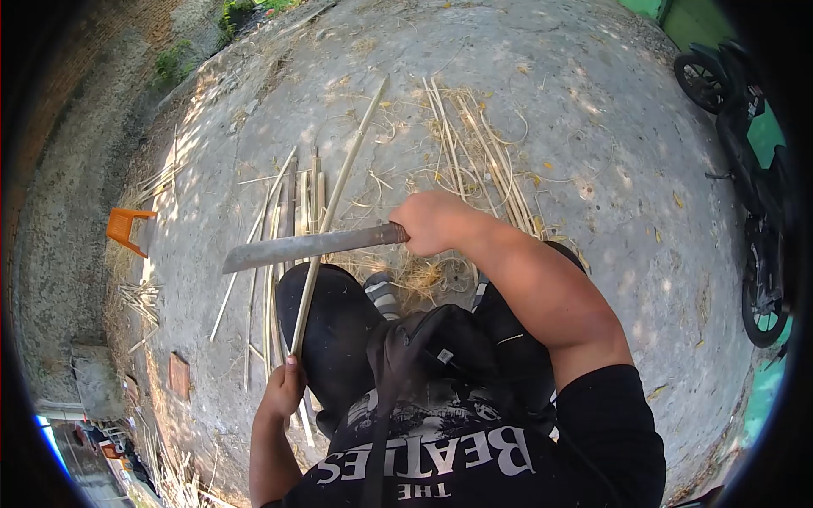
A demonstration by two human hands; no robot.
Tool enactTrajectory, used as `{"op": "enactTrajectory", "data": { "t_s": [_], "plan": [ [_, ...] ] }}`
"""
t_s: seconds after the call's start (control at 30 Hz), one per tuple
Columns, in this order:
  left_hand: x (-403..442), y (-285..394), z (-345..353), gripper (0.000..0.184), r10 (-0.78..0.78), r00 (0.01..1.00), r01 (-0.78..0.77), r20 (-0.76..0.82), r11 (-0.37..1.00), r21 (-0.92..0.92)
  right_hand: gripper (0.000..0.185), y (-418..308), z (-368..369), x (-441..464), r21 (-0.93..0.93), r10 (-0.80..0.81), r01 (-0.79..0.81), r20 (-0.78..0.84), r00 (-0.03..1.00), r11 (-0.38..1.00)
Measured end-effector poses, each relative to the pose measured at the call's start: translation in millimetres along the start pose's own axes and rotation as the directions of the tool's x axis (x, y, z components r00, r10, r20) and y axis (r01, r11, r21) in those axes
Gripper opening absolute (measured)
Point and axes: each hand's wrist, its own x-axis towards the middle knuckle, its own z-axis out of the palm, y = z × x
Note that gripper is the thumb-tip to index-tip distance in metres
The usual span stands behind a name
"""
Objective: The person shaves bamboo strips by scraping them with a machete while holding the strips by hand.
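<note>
My right hand (430, 222) is closed round the handle of a machete (313, 246), whose broad grey blade points left. The blade lies across a long pale bamboo strip (349, 165); whether it touches or only passes above it I cannot tell. My left hand (286, 385) grips the strip's near end beside my left knee, thumb on top. From there the strip slants up and away, past the blade, to its far tip. Several more bamboo strips (254, 222) lie on the ground left of my knee, partly hidden by my leg.
Another bundle of strips (500, 173) lies ahead on the concrete (593, 118), with curled shavings (419, 275) between my feet. An orange plastic stool (129, 230) stands at left, near a brick (179, 376). A motorcycle (749, 178) is parked at right. A rough wall (76, 186) runs along the left.
</note>
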Motion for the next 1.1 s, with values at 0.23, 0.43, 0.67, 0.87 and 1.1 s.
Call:
{"op": "enactTrajectory", "data": {
  "t_s": [0.23, 0.43, 0.67, 0.87, 1.1],
  "plan": [
    [-5.3, 3.0, -12.1, 0.072, -0.076, 0.996, 0.076, 0.051, 0.997, 0.017, 0.018, 53.7, -13.2, 21.5, 0.051, 0.129, -0.124, -0.121, 0.984, 0.991],
    [-0.8, -4.6, -8.6, 0.071, 0.065, 0.998, -0.063, -0.015, 0.995, 0.079, 0.024, 113.9, -23.8, 12.7, 0.588, 0.529, -0.380, -0.098, 0.843, 0.714],
    [-3.8, 19.3, -6.0, 0.070, -0.047, 0.997, 0.047, 0.059, 0.999, 0.007, 0.015, 39.9, -6.2, -1.7, 0.156, 0.136, -0.119, -0.100, 0.986, 0.981],
    [3.5, -15.3, -10.3, 0.069, 0.060, 0.998, -0.059, 0.025, 0.998, -0.025, 0.020, 45.2, -16.3, 13.8, 0.075, 0.067, -0.068, 0.017, 0.998, 0.995],
    [-4.4, 1.6, -9.7, 0.071, -0.029, 0.999, 0.029, 0.023, 0.999, 0.024, 0.022, 39.7, -16.7, 3.4, 0.169, 0.208, -0.191, -0.089, 0.974, 0.967]
  ]
}}
